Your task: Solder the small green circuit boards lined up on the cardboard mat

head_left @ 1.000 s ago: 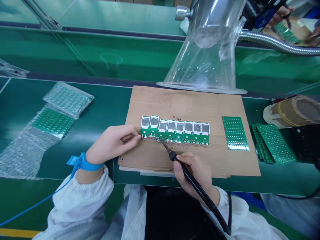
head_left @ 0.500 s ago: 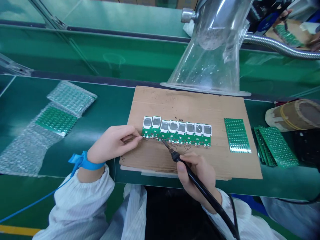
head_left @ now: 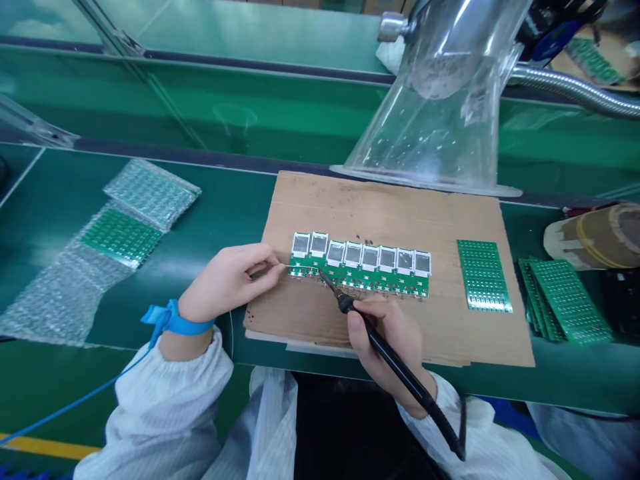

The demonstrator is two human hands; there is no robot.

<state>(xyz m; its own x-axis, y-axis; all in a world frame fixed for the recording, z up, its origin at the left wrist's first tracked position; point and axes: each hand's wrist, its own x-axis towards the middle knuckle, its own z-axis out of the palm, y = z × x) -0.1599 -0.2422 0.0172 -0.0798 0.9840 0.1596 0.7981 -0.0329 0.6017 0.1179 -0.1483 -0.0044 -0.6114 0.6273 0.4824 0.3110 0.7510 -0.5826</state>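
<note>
A row of green circuit boards with white-framed grey parts (head_left: 370, 258) lies on brown cardboard (head_left: 320, 200). My left hand (head_left: 233, 279), a blue band round its wrist, pinches a thin wire (head_left: 300, 267) that reaches over the left end of the row. In my right hand (head_left: 387, 337) is a black soldering iron (head_left: 395, 363). Its tip touches or nearly touches the row near the wire's end; the exact contact is too small to tell.
A clear fume hood (head_left: 430, 127) stands behind the cardboard. One green board (head_left: 485, 275) lies on its right side, with stacked boards (head_left: 570, 300) and a tape roll (head_left: 595, 237) beyond. Bubble-wrapped boards (head_left: 153, 193) are at left.
The iron's tip and the wire have moved slightly up onto the boards at the row's left part. The whole view has shifted a little, so most things appear farther right.
</note>
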